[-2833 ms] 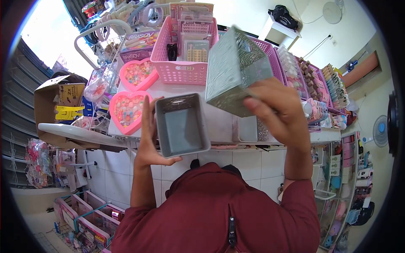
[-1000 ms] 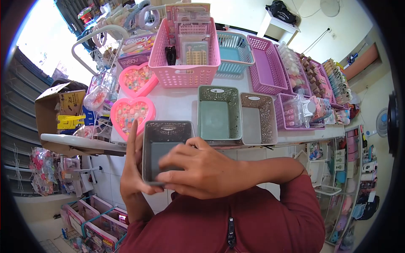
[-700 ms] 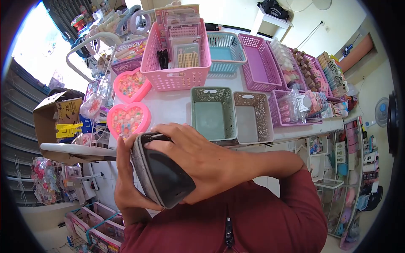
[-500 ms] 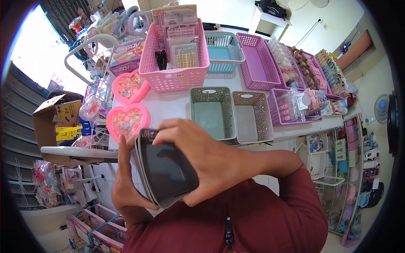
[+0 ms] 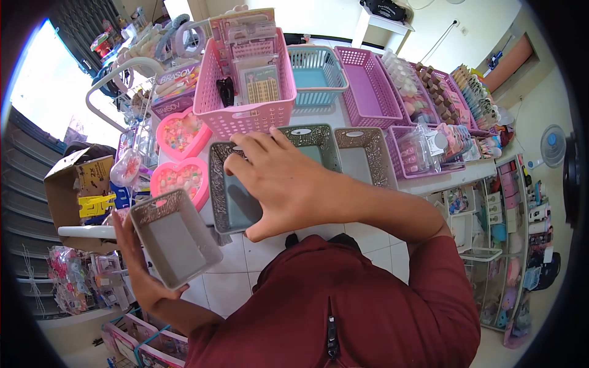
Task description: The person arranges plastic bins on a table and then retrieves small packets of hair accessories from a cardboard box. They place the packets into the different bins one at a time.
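Note:
My right hand [image 5: 279, 184] grips a dark grey filigree basket [image 5: 222, 193] and holds it at the front of the white table [image 5: 331, 116], just left of a green basket [image 5: 316, 138] of the same kind. My left hand [image 5: 132, 257] holds a second, lighter grey filigree basket [image 5: 175, 236] lower and to the left, off the table's edge, with its opening facing me. A beige filigree basket [image 5: 362, 156] stands right of the green one.
A big pink basket [image 5: 245, 113] of carded goods, a teal basket [image 5: 313, 70] and a purple basket [image 5: 368, 92] stand behind. Two pink heart boxes [image 5: 181, 153] lie left. Small goods fill trays at right [image 5: 448, 104]. A cardboard box [image 5: 76, 184] sits far left.
The nested grey baskets that both hands held together have come apart. My right hand carried one up to the table beside the green basket; my left hand dropped left with the other.

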Demonstrator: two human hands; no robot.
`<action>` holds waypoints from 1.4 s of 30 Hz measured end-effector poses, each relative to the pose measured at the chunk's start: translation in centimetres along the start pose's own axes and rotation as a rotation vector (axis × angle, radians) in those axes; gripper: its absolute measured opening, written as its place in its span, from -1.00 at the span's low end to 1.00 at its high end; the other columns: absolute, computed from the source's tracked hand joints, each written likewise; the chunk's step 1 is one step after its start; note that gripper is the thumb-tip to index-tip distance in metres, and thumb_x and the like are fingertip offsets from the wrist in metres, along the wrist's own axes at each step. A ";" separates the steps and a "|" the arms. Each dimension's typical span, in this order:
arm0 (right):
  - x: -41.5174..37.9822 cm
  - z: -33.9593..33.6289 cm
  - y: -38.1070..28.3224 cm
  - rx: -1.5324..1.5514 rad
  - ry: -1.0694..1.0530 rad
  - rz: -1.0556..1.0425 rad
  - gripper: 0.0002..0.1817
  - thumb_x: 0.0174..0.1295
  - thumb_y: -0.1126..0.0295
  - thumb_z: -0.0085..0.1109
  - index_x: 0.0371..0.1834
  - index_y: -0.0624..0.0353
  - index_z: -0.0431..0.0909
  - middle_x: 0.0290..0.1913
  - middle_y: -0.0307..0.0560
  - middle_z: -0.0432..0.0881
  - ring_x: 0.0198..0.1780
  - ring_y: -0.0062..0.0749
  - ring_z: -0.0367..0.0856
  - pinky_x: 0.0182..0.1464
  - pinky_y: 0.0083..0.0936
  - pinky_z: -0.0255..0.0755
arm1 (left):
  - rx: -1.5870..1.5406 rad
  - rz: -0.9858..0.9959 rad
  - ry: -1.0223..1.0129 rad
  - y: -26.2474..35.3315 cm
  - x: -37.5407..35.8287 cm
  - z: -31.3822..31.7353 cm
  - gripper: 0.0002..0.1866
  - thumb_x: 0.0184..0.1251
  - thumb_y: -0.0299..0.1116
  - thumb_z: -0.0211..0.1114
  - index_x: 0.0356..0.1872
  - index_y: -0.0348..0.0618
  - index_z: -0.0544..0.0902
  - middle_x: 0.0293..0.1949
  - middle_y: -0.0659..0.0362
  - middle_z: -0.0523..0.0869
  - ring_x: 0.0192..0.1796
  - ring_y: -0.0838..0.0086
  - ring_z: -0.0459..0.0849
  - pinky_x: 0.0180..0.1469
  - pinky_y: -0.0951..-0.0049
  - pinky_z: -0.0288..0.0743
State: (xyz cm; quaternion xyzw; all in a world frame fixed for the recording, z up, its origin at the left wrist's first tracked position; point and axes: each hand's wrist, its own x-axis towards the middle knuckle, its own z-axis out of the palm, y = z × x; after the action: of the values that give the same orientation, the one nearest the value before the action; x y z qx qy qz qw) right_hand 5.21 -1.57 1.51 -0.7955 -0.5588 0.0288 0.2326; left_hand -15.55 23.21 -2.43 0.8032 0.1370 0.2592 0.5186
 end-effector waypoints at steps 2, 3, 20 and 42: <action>0.1 0.4 -0.2 -0.108 -0.052 0.007 -0.03 -0.13 -0.04 0.50 0.26 0.43 0.37 0.43 0.56 0.24 0.52 0.42 0.18 0.53 0.33 0.00 | -0.058 0.115 -0.055 -0.5 0.2 -0.8 0.77 -0.58 0.34 0.75 0.69 -0.08 -0.25 0.55 -0.10 0.25 0.50 0.08 0.39 0.50 0.10 0.28; 0.2 0.7 -0.2 -0.104 -0.048 0.017 -0.03 -0.13 -0.04 0.50 0.26 0.43 0.37 0.43 0.56 0.24 0.52 0.42 0.18 0.53 0.33 0.00 | -0.113 0.220 -0.115 -0.5 0.3 -1.1 0.61 -0.32 0.28 0.74 0.70 -0.03 -0.19 0.54 -0.11 0.26 0.49 0.08 0.41 0.49 0.10 0.30; -0.5 -8.2 18.3 -0.675 0.114 0.174 -0.66 0.16 0.13 0.37 -0.04 0.01 0.72 -0.14 -0.08 0.75 -0.01 -0.17 0.68 0.06 -0.01 0.42 | 0.534 0.350 0.253 -3.2 1.0 -1.3 -0.24 0.63 -0.03 0.04 0.64 -0.19 0.02 0.33 -0.02 0.60 0.36 0.24 0.62 0.58 0.14 0.34; -1.6 -21.6 6.2 -0.166 0.104 -0.343 -0.31 0.05 0.20 0.54 0.30 0.09 0.53 0.21 0.02 0.58 0.05 -0.21 0.65 0.09 -0.26 0.58 | -0.452 0.494 -0.189 11.0 11.7 10.6 0.55 -0.23 0.58 0.50 0.66 -0.21 -0.09 0.46 -0.15 0.40 0.47 0.10 0.47 0.51 0.07 0.40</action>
State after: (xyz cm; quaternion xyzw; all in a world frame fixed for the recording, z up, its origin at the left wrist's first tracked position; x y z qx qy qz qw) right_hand 16.59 -11.99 17.91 -0.7054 -0.6740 -0.0984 0.1963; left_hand -0.47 16.19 7.23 0.6975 -0.1711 0.3252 0.6153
